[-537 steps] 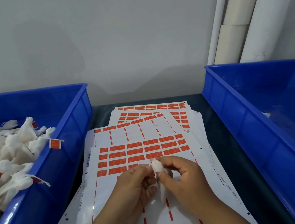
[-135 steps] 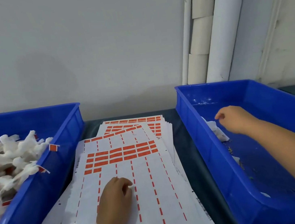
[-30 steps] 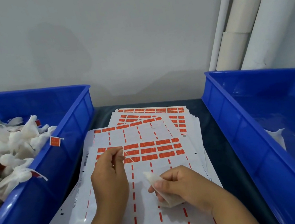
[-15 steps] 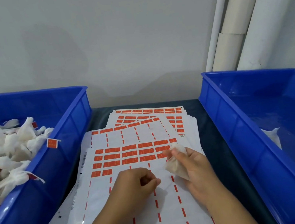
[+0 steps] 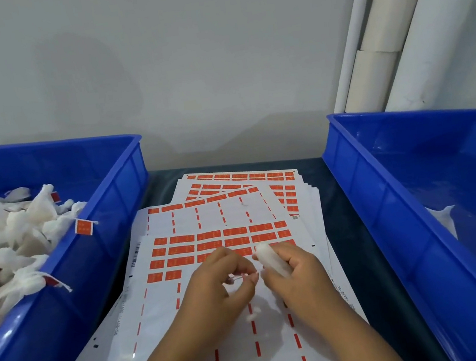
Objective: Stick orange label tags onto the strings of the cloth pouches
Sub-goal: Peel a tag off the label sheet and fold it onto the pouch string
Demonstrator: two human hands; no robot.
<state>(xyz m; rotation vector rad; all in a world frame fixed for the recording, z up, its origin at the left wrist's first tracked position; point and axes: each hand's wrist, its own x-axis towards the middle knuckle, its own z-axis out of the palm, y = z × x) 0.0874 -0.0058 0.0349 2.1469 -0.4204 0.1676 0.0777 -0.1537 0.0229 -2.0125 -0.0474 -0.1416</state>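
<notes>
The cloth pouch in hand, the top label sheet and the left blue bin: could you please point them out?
cloth pouch (image 5: 269, 258): head view, its white body above the right hand's fingers.
top label sheet (image 5: 179, 251): head view, an orange label row.
left blue bin (image 5: 116, 197): head view, its right wall.

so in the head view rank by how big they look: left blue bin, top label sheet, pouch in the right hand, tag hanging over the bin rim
1. left blue bin, though cropped
2. top label sheet
3. pouch
4. tag, close to the pouch, unsure

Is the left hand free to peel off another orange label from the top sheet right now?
Probably not yet: the left hand pinches the string of the pouch. The orange labels lie uncovered just beyond.
</notes>
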